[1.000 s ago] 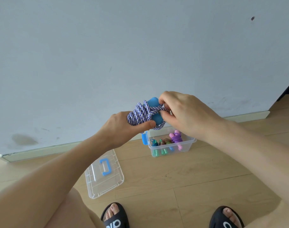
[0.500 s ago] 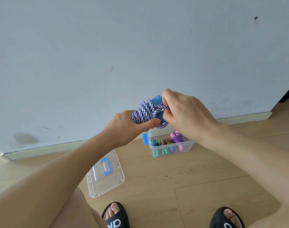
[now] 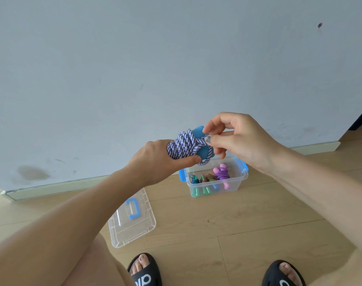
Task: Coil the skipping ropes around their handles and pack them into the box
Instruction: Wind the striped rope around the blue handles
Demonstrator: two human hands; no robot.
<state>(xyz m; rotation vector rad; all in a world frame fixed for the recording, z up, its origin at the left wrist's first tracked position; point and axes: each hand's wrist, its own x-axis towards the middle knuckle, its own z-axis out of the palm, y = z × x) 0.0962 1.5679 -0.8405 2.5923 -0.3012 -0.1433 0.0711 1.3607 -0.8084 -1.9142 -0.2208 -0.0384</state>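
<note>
My left hand (image 3: 155,159) grips a blue-and-white skipping rope (image 3: 183,146) coiled around its blue handles (image 3: 204,152), held in the air above the box. My right hand (image 3: 235,139) pinches the rope's end beside the handles with thumb and forefinger, its other fingers loosely spread. Below on the wooden floor stands the clear plastic box (image 3: 240,183) with blue latches. Inside it lie several coiled ropes, among them a purple one with pink handles (image 3: 222,174) and green-handled ones (image 3: 196,189).
The box's clear lid (image 3: 122,230) with a blue handle lies on the floor to the left of the box. A pale wall with a skirting board (image 3: 52,188) runs behind. My feet in black slides (image 3: 144,271) are at the bottom edge.
My right hand has loosened from wrapping over the handles to a fingertip pinch on the rope end. The bundle stays in my left hand at about the same height.
</note>
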